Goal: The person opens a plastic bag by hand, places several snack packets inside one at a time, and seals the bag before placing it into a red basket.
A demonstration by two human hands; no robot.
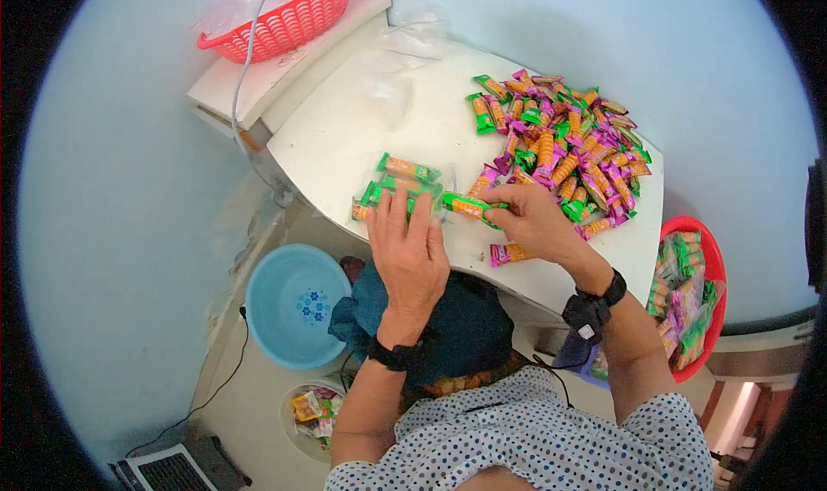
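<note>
My left hand [408, 248] lies with its fingers spread on a small group of green-ended snack packets [408, 170] at the table's near left edge. Clear plastic shows around these packets. To its right, my right hand [525, 218] pinches the right end of a green-and-orange packet [466, 205], whose left end points toward the group. A large heap of pink and green packets [568, 151] covers the right part of the white table [336, 129]. One pink-ended packet [510, 254] sits just below my right hand.
A red basket [293, 24] with clear bags stands at the back left. A blue basin [297, 306] and a bin with wrappers [312, 413] are on the floor at left. At right, a red basin [718, 271] holds bagged packets. Clear plastic lies at the table's back.
</note>
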